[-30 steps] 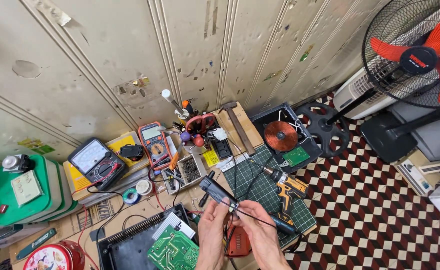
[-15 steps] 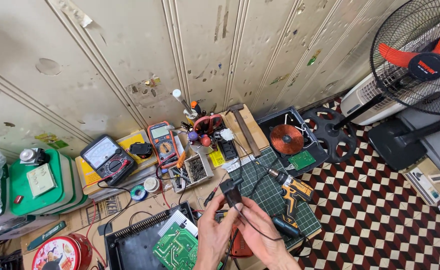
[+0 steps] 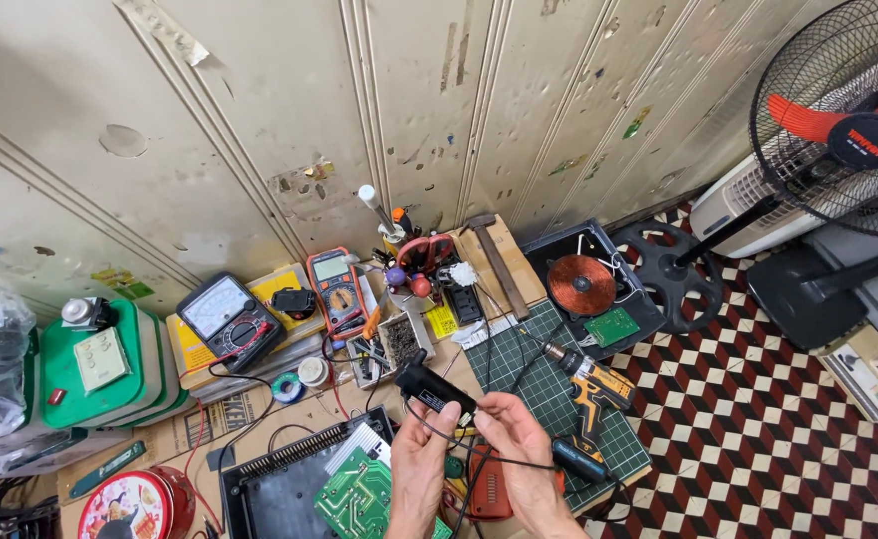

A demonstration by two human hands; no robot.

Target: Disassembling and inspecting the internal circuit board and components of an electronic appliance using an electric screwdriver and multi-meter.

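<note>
Adapter: 1 black power adapter [image 3: 437, 388], pinched between left hand [image 3: 421, 461] and right hand [image 3: 512, 439], both closed on it and its thin black cord [image 3: 479, 461].
Meters: 2, up-left of the grip: analog meter [image 3: 227, 317], orange multimeter [image 3: 337, 287].
Drill: 1 yellow drill [image 3: 595, 391], right of the grip.
Case: 1 open black case [image 3: 277, 487], lower-left, holding 1 green circuit board [image 3: 357, 497].

We see an analog multimeter [image 3: 227, 317] and an orange digital one [image 3: 337, 289] by the wall, a copper coil [image 3: 582, 284] in a black tray at the floor mat's far right corner, a yellow drill [image 3: 591, 387] on the green cutting mat [image 3: 539, 384], and a standing fan [image 3: 843, 120] on the checkered floor [image 3: 758, 439].
</note>
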